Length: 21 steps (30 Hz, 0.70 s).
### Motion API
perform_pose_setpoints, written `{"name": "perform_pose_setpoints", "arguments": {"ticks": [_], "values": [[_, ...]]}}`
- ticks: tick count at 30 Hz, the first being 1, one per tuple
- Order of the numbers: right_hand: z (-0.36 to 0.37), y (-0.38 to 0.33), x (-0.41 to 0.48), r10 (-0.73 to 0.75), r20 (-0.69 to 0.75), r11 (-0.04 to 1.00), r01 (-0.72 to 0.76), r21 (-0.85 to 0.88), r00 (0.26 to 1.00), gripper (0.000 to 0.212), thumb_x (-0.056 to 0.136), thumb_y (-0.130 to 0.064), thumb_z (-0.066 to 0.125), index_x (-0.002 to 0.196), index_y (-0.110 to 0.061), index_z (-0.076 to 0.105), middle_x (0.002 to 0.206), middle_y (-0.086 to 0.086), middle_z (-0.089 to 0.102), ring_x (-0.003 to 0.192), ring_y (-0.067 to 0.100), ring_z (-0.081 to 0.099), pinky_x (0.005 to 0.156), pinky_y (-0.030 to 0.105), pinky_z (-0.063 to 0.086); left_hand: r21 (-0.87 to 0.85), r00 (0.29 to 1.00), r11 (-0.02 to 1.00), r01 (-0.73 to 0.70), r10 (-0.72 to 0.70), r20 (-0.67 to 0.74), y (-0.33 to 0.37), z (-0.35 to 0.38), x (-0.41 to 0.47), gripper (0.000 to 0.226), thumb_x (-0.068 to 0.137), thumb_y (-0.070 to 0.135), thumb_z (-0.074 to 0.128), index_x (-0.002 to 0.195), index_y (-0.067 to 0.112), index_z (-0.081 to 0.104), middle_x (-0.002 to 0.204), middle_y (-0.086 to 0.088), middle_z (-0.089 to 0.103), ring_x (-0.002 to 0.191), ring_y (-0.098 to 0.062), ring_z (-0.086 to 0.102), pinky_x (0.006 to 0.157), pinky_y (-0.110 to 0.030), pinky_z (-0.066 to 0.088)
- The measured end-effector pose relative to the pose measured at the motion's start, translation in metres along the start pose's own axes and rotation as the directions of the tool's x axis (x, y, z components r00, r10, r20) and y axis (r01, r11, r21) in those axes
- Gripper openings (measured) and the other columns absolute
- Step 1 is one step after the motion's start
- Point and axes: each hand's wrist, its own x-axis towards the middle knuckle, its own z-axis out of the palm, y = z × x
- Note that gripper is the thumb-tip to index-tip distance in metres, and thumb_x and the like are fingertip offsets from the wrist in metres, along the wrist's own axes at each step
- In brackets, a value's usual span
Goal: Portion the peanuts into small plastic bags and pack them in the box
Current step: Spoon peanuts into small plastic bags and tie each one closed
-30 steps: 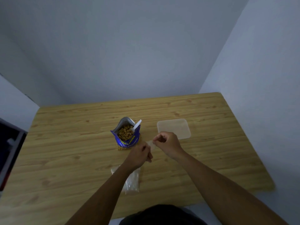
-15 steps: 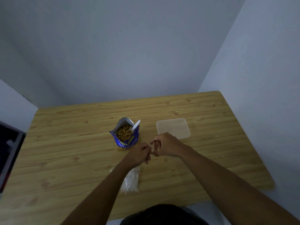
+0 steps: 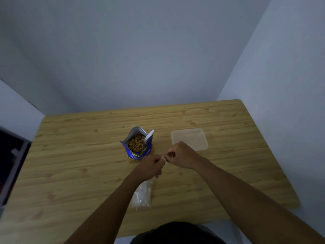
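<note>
1. Position: the open blue foil pouch of peanuts (image 3: 138, 148) stands upright near mid-counter, with a white plastic spoon (image 3: 149, 136) propped in its mouth. The translucent rectangular plastic box (image 3: 191, 138) lies just to its right on the pale wooden counter (image 3: 70, 155). A flat stack of small clear plastic bags (image 3: 142, 196) lies nearer the person, partly under the left forearm.
2. Hands: the left hand (image 3: 152, 166) and right hand (image 3: 181, 154) meet just in front of the pouch with fingers curled. Each pinches an end of a sliver of clear plastic film (image 3: 165, 156), which we take to be one small bag.
3. Handling: we judge the film nearly weightless, limp and slick, with walls prone to cling together. It is best taken at the mouth edge, one wall per hand, and rubbed apart. The pouch looks soft-sided and tippable, so it should be steadied low on its body when scooping. The box appears light and stiff, and its rim is the place to take it.
4. Not made out:
   - The fingers hide the held film almost wholly, and we cannot tell whether its mouth is open.
   - The right hand covers the box's near left corner. Its depth is unclear, as is whether it is a box or a lid.
   - A yellowish patch (image 3: 131, 160) at the pouch's base may be bagged peanuts. This is unconfirmed.
</note>
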Motion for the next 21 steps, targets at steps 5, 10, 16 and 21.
{"name": "perform_pose_setpoints", "arguments": {"ticks": [5,10,16,21], "values": [[-0.008,-0.006,0.001,0.032,0.077,0.995,-0.04,0.097,0.997,0.018,0.088,-0.031,0.07,0.087,-0.016,0.081,0.073,-0.002,0.075,0.068,0.013,0.07,0.069,0.039,0.059,0.147,0.953,0.985,-0.091,0.129,-0.276,-0.009,0.002,0.003,0.019,0.086,0.024,0.063,0.079,0.008,0.058,0.076,-0.009,0.061,0.066,-0.015,0.054,0.063,-0.033,0.045],[-0.016,-0.016,0.004,0.086,0.12,0.964,-0.113,0.241,0.989,0.017,0.091,-0.028,0.069,0.092,-0.016,0.081,0.068,-0.003,0.075,0.063,0.012,0.073,0.068,0.034,0.06,0.218,0.881,0.926,-0.308,0.364,-0.302,-0.022,0.004,-0.008,0.069,0.08,0.046,0.075,0.136,0.017,0.047,0.129,0.01,0.053,0.119,-0.002,0.049,0.096,-0.013,0.039],[-0.02,-0.032,0.008,0.088,0.17,0.94,-0.138,0.312,0.982,0.017,0.091,-0.013,0.065,0.083,-0.013,0.079,0.06,-0.012,0.071,0.061,0.003,0.069,0.063,0.021,0.054,0.333,0.853,0.89,-0.312,0.416,-0.314,-0.028,0.006,-0.015,0.078,0.081,0.053,0.072,0.146,0.027,0.04,0.142,0.008,0.053,0.127,-0.007,0.052,0.099,-0.028,0.049],[-0.019,-0.043,0.01,0.075,0.222,0.931,-0.148,0.332,0.972,0.024,0.092,-0.007,0.06,0.076,-0.013,0.076,0.058,-0.008,0.07,0.064,0.012,0.07,0.056,0.013,0.047,0.409,0.764,0.851,-0.33,0.495,-0.413,-0.021,0.002,-0.022,0.053,0.085,0.046,0.067,0.131,0.023,0.055,0.121,0.007,0.067,0.105,-0.009,0.063,0.075,-0.027,0.056]]}}
